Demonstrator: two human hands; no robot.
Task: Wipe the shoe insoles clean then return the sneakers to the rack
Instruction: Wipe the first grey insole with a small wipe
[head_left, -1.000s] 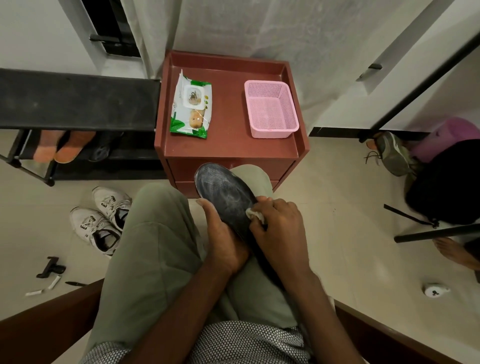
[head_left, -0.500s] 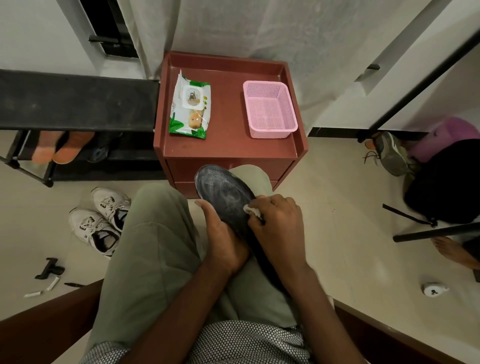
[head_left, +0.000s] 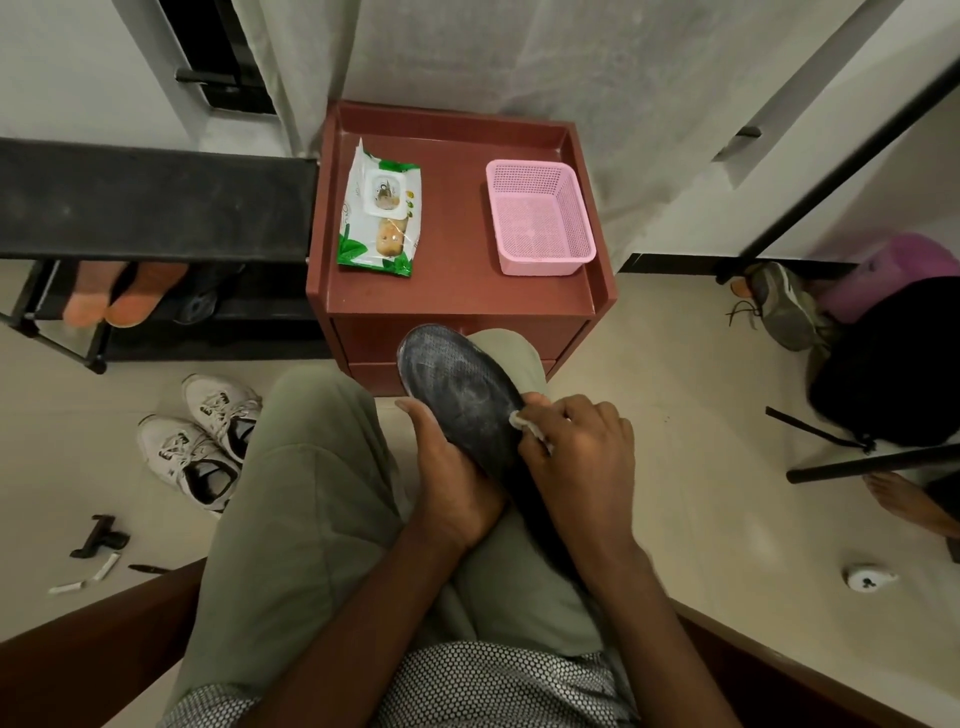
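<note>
Two hands work on one dark grey oval shoe insole (head_left: 457, 395). The insole lies across the person's lap, with its round toe end pointing at the red-brown bedside table (head_left: 457, 296). It rests on the green trouser leg (head_left: 301, 499), so it has something firm under it while it gets rubbed.

The left hand (head_left: 452, 483) is curled around the near edge of the insole. Its fingers are pressed on the insole, I think to stop it from sliding when the wipe pushes on it.

The right hand (head_left: 576, 457) has its fingers bunched together, pinching a small white wet wipe (head_left: 524, 422). The wipe touches the right side of the insole. Pale smears show on the insole's top, so the wiping looks only partly done.

A green and white pack of wet wipes (head_left: 379, 208) lies flat on the table, close enough to reach for a fresh one. Beside it, a little apart, stands a pink plastic mesh basket (head_left: 540, 218). I cannot tell what it is for.

A pair of white sneakers (head_left: 202, 436) sits on the pale floor to the left of the knees, side by side with their openings facing up. They are probably waiting to get their insoles back. The black metal shoe rack (head_left: 150, 202) stands just behind them, touching the table's left side. Orange-soled shoes (head_left: 119, 296) sit on its lower shelf.
</note>
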